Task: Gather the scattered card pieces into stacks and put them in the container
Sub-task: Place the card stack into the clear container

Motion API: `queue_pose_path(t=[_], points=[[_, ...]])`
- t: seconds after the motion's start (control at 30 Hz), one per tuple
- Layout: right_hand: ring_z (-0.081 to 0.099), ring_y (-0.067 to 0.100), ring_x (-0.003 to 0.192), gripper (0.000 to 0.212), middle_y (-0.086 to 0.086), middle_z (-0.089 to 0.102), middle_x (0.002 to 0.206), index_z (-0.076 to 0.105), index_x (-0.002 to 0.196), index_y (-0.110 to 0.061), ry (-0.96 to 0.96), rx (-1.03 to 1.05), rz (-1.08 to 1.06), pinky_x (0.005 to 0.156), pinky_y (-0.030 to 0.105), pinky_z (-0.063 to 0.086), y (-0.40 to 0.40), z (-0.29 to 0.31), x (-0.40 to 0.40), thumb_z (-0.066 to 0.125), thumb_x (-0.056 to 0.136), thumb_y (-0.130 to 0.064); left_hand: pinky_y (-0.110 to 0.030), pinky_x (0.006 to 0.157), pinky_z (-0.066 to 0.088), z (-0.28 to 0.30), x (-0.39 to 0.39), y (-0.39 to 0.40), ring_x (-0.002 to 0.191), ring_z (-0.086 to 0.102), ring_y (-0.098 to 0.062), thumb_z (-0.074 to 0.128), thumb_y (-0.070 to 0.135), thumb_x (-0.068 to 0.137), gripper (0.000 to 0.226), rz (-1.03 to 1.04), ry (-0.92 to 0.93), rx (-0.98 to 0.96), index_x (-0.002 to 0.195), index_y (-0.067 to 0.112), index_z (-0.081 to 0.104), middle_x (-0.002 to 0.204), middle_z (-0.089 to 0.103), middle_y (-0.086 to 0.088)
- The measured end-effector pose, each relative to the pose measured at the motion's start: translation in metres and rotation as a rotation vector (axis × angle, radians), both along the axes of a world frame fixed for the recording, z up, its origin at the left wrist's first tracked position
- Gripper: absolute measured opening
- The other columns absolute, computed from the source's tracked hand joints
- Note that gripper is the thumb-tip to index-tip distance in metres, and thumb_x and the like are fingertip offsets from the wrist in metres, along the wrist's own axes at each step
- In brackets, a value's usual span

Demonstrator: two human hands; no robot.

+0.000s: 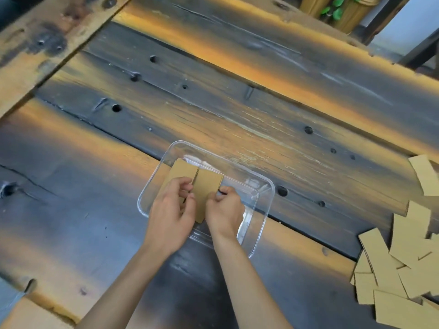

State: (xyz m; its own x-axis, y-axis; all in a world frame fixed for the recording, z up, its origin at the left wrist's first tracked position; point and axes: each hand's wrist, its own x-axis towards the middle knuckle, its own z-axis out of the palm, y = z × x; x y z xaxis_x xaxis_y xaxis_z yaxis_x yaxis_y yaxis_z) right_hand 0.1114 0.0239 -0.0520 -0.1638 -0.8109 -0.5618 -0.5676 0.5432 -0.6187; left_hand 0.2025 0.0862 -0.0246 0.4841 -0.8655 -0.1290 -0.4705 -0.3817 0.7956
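A clear plastic container (263,210) sits on the wooden table in the middle of the view. Both hands are over it. My left hand (171,210) and my right hand (224,210) pinch a stack of brown card pieces (206,184) from either side, just above or on the container's floor. A second brown stack (181,169) lies inside the container, to the left of the held one and partly under my left fingers. Several loose card pieces (403,264) lie scattered at the table's right edge.
The table (213,103) is dark, weathered planks with round holes and gaps. A raised wooden beam (47,43) crosses the far left corner. Yellow posts with green leaves (337,10) stand beyond the far edge.
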Motion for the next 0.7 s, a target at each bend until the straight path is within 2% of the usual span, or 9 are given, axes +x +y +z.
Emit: queue_pose_path(t=[0.07,0.13,0.2,0.33,0.4,0.5,0.57,0.7], points=[[0.066,0.021,0.094,0.029,-0.007,0.071,0.081,0.055,0.121,-0.024,0.033,-0.01,0.015,0.088,0.036,0.052,0.001,-0.003,0.002,0.056,0.093,-0.022,-0.022,0.077,0.052,-0.001,0.001,0.0,0.097,0.06,0.0,0.055,0.012,0.093,0.03,0.012,0.003,0.003,0.123,0.017,0.055,0.105,0.063,0.009],[0.067,0.023,0.098,0.026,-0.002,0.072,0.092,0.054,0.119,-0.023,0.065,-0.015,0.037,0.086,0.036,0.053,0.001,-0.005,0.003,0.056,0.093,-0.024,-0.03,0.077,0.055,0.0,0.001,0.0,0.096,0.06,-0.001,0.055,0.015,0.093,0.029,0.009,0.005,0.008,0.122,0.017,0.056,0.104,0.064,0.01],[0.067,0.025,0.097,0.022,0.001,0.071,0.1,0.055,0.114,-0.023,0.091,-0.021,0.063,0.083,0.035,0.054,0.0,-0.003,0.002,0.056,0.092,-0.025,-0.031,0.078,0.054,0.002,0.0,0.0,0.095,0.06,0.0,0.053,0.02,0.092,0.03,-0.007,-0.01,0.018,0.121,0.018,0.055,0.103,0.064,0.01],[0.066,0.03,0.1,0.02,0.006,0.07,0.107,0.057,0.112,-0.018,0.084,-0.001,0.102,0.082,0.033,0.052,-0.004,0.006,0.001,0.056,0.093,-0.023,-0.039,0.082,0.055,0.002,-0.002,-0.003,0.096,0.063,-0.007,0.055,0.023,0.091,0.03,-0.034,-0.031,0.088,0.121,0.019,0.054,0.103,0.066,0.008],[0.066,0.032,0.102,0.021,0.008,0.069,0.11,0.058,0.112,-0.016,0.069,0.014,0.125,0.084,0.035,0.053,-0.006,0.01,-0.001,0.056,0.092,-0.023,-0.039,0.084,0.054,0.003,-0.004,-0.005,0.098,0.064,-0.012,0.052,0.029,0.087,0.036,-0.061,-0.049,0.113,0.122,0.018,0.053,0.104,0.066,0.007],[0.063,0.037,0.108,0.027,0.012,0.068,0.114,0.06,0.112,-0.014,0.035,0.064,0.2,0.093,0.042,0.053,-0.005,0.016,-0.004,0.059,0.09,-0.028,-0.033,0.086,0.047,0.007,-0.009,-0.008,0.105,0.062,-0.018,0.052,0.025,0.091,0.037,-0.135,-0.097,0.134,0.126,0.012,0.052,0.11,0.065,0.0],[0.064,0.037,0.107,0.029,0.013,0.069,0.113,0.061,0.11,-0.015,0.026,0.074,0.24,0.093,0.044,0.053,-0.005,0.022,-0.007,0.06,0.089,-0.035,-0.034,0.09,0.046,0.012,-0.016,-0.01,0.108,0.06,-0.02,0.047,0.027,0.091,0.039,-0.153,-0.117,0.106,0.126,0.01,0.053,0.112,0.065,-0.004],[0.067,0.029,0.107,0.038,0.002,0.074,0.11,0.064,0.116,-0.027,-0.107,0.013,0.297,0.094,0.044,0.054,0.0,0.044,-0.026,0.051,0.085,-0.045,-0.03,0.092,0.04,0.03,-0.032,-0.019,0.11,0.058,-0.022,0.047,0.023,0.094,0.034,-0.15,-0.134,0.036,0.124,0.008,0.055,0.116,0.064,-0.005]])
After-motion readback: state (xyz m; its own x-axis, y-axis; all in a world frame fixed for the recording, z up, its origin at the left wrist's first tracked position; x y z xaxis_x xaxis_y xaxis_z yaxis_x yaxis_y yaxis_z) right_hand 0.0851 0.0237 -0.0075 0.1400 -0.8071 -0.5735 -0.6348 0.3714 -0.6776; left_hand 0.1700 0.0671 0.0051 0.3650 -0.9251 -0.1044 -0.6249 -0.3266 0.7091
